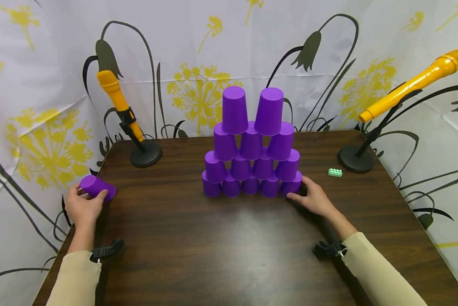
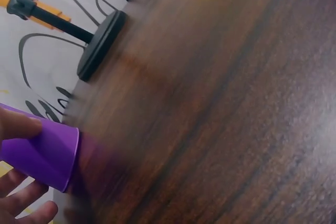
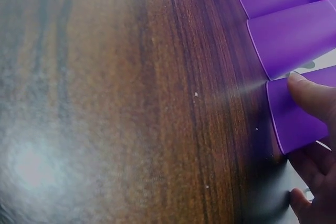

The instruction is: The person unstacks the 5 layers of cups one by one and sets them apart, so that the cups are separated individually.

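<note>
In the head view, a stepped wall of upside-down purple cups (image 1: 251,142) stands toward the back of the table, with two cups on top. My right hand (image 1: 316,197) grips the rightmost cup of the bottom row, thumb at the front and fingers round its far side; the right wrist view shows this cup (image 3: 296,116) beside its neighbours. At the table's left edge my left hand (image 1: 84,208) holds a separate purple cup (image 1: 95,187). Its closed end points up and left, its rim toward the tabletop. Thumb and fingers lie on opposite sides of this cup (image 2: 47,150).
A yellow microphone (image 1: 118,100) on a black stand (image 1: 146,154) is at the back left. Another yellow microphone (image 1: 416,85) rises on its stand (image 1: 355,159) at the back right. A small green toy brick (image 1: 335,172) lies near that stand. Patterned cloth (image 1: 198,51) hangs behind the brown table (image 1: 213,255).
</note>
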`<action>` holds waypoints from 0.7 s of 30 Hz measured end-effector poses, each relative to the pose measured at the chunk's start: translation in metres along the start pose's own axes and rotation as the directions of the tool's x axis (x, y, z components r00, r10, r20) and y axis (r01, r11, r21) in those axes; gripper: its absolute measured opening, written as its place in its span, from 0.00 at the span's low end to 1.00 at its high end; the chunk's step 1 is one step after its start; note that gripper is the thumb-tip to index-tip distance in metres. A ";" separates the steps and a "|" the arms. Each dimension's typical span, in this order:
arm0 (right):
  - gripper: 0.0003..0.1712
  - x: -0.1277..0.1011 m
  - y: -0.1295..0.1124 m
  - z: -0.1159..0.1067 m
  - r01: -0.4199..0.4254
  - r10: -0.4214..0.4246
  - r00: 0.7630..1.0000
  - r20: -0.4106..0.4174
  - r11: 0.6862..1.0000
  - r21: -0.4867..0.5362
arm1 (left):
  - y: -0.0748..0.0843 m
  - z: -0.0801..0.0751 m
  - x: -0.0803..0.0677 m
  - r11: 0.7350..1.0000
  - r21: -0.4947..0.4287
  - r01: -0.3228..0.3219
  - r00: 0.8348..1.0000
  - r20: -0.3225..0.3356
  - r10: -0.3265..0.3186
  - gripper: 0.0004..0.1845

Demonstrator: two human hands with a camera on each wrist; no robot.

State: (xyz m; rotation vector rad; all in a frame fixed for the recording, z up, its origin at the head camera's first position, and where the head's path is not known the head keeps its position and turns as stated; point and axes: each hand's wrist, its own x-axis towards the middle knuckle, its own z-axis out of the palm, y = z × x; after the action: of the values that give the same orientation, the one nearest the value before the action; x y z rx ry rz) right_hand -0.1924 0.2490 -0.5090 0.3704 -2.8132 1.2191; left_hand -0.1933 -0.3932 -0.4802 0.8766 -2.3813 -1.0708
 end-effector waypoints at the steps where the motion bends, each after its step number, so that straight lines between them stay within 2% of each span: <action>1: 0.37 0.000 0.000 0.000 -0.001 0.001 1.000 0.002 1.000 0.000 | -0.001 0.001 0.001 1.000 0.004 -0.011 1.000 0.005 0.011 0.39; 5: 0.37 0.000 0.001 0.001 0.005 -0.005 1.000 0.004 1.000 0.000 | -0.003 0.004 0.005 0.999 0.019 -0.051 0.998 0.025 0.050 0.39; 13: 0.37 0.001 0.002 0.002 0.003 -0.003 1.000 0.011 1.000 0.002 | -0.006 0.008 0.013 1.000 0.010 -0.012 1.000 0.021 0.011 0.39; 21: 0.36 0.000 0.002 0.001 0.009 -0.009 1.000 0.005 1.000 0.001 | -0.008 0.009 0.013 1.000 0.009 -0.029 0.999 0.026 0.029 0.39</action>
State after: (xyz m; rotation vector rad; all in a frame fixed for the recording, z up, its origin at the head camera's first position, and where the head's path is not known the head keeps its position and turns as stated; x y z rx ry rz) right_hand -0.1928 0.2496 -0.5109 0.3865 -2.8116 1.2203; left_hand -0.2049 -0.4016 -0.4913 0.8334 -2.4152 -1.0670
